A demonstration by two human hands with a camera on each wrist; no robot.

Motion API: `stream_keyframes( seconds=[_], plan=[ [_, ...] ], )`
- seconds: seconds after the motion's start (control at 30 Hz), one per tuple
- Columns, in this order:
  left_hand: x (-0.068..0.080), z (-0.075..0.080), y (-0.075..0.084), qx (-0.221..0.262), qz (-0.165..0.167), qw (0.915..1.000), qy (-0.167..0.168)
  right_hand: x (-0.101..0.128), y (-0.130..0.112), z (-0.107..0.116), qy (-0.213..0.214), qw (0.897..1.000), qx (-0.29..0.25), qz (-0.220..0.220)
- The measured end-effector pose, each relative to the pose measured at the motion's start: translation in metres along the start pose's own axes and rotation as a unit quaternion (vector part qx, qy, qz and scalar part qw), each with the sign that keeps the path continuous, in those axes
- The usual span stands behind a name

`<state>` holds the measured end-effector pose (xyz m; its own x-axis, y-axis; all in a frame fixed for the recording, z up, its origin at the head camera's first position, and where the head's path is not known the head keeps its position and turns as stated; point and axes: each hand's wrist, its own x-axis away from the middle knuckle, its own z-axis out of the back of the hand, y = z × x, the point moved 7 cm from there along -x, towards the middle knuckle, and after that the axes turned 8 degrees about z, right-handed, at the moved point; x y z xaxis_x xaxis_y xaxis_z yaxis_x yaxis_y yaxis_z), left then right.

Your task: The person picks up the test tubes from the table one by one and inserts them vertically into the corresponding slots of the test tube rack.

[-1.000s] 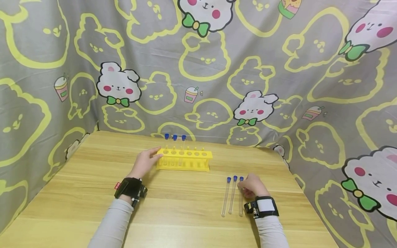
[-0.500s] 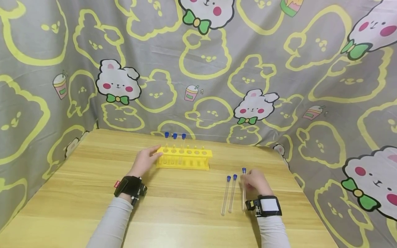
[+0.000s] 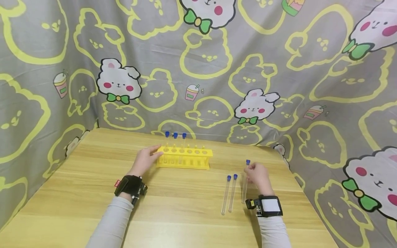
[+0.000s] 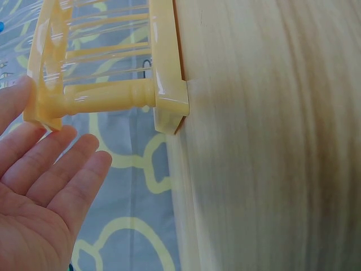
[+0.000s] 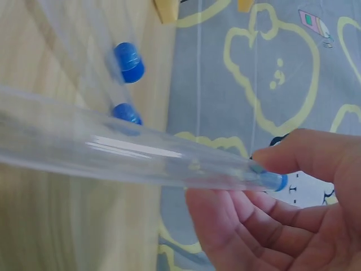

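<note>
yellow plastic tube rack (image 3: 184, 159) steadied by left hand (image 3: 145, 161), fingers straight. clear blue-capped test tube (image 3: 245, 181) pinched near cap by right hand (image 3: 258, 175), raised off wooden table (image 3: 173, 206). three tubes racked; two tubes (image 3: 229, 193) left lying on table.

Head cam looks down and forward from behind the yellow rack (image 3: 184, 158), taking in the whole surface (image 3: 173, 203). Left wrist cam sits super close at the rack's (image 4: 107, 68) end. Right wrist cam is tight on a tube (image 5: 130, 155), with the rack's corner (image 5: 165, 10) just visible beyond.
</note>
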<state>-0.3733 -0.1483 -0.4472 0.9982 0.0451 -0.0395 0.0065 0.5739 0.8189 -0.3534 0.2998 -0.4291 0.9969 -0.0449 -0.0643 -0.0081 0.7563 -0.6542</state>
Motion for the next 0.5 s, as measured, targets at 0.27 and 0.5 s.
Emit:
stream_keyframes(
  seconds=[0.27,0.5],
  plan=[
    [0.001,0.0,0.001,0.002,0.0,1.0,0.002,0.001,-0.028,0.014,0.053,0.998,-0.008,0.044],
    [0.002,0.0,0.0,0.008,0.004,1.0,0.0,0.0,-0.07,0.023,0.082,0.993,0.002,0.087]
  ],
)
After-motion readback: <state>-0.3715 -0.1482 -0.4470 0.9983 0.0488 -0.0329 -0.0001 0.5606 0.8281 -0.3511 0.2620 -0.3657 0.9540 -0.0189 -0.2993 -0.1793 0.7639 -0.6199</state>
